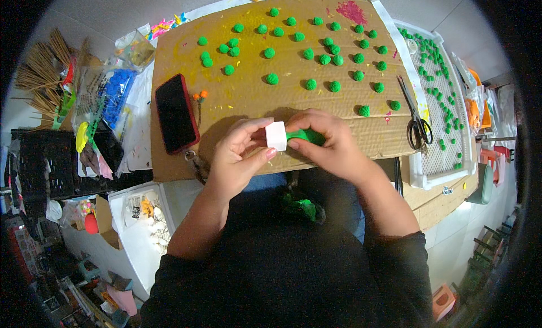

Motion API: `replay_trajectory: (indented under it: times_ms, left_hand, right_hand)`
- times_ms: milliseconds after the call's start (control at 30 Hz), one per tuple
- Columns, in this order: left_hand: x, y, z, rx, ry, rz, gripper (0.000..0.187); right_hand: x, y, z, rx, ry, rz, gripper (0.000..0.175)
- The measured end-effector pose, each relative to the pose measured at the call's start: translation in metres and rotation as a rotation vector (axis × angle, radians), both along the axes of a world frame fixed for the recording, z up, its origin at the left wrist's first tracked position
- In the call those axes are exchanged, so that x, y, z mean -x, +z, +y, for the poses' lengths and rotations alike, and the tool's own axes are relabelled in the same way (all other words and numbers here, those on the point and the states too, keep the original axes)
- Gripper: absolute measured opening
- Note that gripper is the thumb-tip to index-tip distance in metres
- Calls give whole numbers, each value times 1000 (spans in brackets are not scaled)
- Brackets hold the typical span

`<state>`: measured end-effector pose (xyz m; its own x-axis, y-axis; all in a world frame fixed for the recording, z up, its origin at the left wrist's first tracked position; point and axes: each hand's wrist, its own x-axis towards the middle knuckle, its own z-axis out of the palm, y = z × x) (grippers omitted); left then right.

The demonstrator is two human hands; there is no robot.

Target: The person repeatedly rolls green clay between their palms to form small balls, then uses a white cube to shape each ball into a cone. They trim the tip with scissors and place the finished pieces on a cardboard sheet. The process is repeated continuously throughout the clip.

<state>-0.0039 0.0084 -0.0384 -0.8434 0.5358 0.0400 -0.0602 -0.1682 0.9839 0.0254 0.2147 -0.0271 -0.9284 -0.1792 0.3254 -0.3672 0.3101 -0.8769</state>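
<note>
Between the thumb and fingers of my left hand [237,154] is a small pale, block-shaped piece [276,136]. My right hand [330,141] grips a lump of green clay-like material [311,136], whose narrow end meets the right side of the block. Whether the two are joined cannot be told. Both hands are over the front edge of a brown cardboard sheet [250,101]. Scattered on the cardboard are several textured green balls [272,79], the nearest lying beyond my fingers.
A phone [175,114] with a strap and orange beads [203,94] lies left. Black-handled scissors [417,131] rest at the right edge, beside a white perforated tray [451,145] of green balls. Bagged blue pieces [116,95] lie left; a white foam box [137,239] stands lower left.
</note>
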Motion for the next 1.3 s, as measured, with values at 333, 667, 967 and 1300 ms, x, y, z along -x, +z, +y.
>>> replay_trajectory:
  times_ms: [333,667,967,1300]
  left_hand:
    - [-10,9,-1,41,13,-11,47]
    - [-8,2,6,-4,-1,-17,41]
    - [-5,7,5,-81,-1,15,38]
    - [-3,5,-3,-51,-16,36,38]
  right_hand:
    - [1,1,1,142,62,-272,15]
    - [-2,-12,-7,78,-80,73,11]
    - [1,7,9,325,162,-465,27]
    - [-4,-7,-7,328,18,-288,19]
